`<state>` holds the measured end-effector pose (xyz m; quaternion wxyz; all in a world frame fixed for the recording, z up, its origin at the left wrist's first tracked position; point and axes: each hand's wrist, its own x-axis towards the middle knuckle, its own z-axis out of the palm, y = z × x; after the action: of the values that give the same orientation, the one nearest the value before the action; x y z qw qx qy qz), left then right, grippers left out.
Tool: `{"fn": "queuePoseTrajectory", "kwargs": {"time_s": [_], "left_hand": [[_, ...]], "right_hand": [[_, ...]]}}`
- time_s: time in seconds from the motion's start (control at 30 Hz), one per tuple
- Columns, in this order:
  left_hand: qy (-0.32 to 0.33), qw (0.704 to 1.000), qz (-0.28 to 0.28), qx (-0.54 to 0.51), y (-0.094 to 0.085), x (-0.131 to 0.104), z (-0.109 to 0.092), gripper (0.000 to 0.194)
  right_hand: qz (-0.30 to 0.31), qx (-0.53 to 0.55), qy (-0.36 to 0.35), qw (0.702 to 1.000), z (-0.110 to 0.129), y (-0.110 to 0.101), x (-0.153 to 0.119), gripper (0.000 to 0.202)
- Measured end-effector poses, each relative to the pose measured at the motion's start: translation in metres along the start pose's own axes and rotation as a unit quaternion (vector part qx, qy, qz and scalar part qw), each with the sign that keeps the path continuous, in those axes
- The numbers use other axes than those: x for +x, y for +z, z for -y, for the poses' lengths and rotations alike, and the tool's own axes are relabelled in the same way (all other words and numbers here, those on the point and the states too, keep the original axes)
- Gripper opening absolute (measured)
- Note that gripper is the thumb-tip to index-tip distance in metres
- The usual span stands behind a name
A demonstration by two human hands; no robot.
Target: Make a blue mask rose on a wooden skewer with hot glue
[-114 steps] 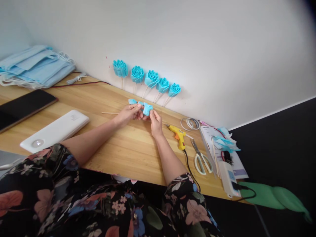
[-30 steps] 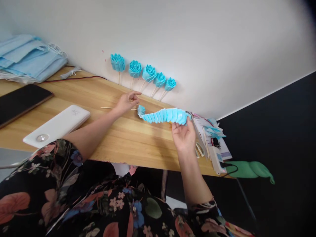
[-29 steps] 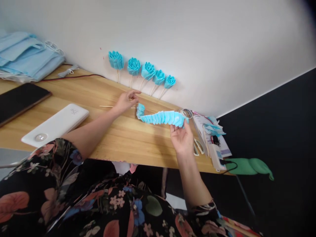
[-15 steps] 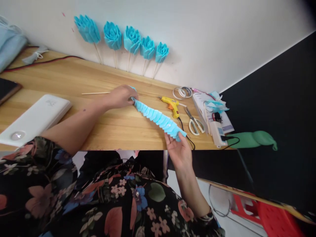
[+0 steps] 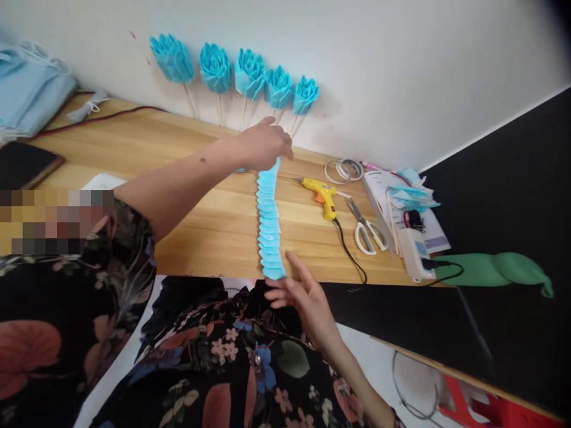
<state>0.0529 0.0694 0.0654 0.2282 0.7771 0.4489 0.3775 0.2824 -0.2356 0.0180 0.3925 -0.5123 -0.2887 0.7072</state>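
A light-blue pleated strip (image 5: 268,220) runs lengthwise across the wooden table, from near the wall side down to the front edge. Over its far end is my left hand (image 5: 265,144), its thumb and finger closed around that end, though the hand partly hides the grip. My right hand (image 5: 307,297) is at the near end with fingers spread, the fingertips beside or lightly touching the strip. A bit of blue (image 5: 241,170) shows under my left wrist. To the right lie a yellow glue gun (image 5: 322,195) and white-handled scissors (image 5: 366,229).
Several blue folded flowers on sticks (image 5: 216,68) lean against the wall. Tape rolls (image 5: 343,171), papers (image 5: 435,235) and a white power strip (image 5: 416,252) sit on the right. A dark phone (image 5: 27,166) and light-blue cloth (image 5: 35,89) lie on the left.
The strip has turned from slanting to running straight away from me. My left hand has moved right and toward the wall; my right hand has let go and dropped lower, fingers spread.
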Motion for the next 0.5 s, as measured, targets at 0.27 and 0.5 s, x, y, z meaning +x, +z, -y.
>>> {"fn": "queuePoseTrajectory", "kwargs": {"time_s": [0.27, 0.5], "left_hand": [[-0.024, 0.972, 0.105, 0.208, -0.034, -0.053, 0.052, 0.04], [-0.004, 0.982, 0.07, 0.173, -0.02, -0.087, 0.06, 0.032]], "right_hand": [[-0.061, -0.366, -0.252, 0.894, 0.024, -0.033, -0.004, 0.023], [0.013, -0.38, -0.381, 0.843, 0.095, 0.026, 0.07, 0.022]]}}
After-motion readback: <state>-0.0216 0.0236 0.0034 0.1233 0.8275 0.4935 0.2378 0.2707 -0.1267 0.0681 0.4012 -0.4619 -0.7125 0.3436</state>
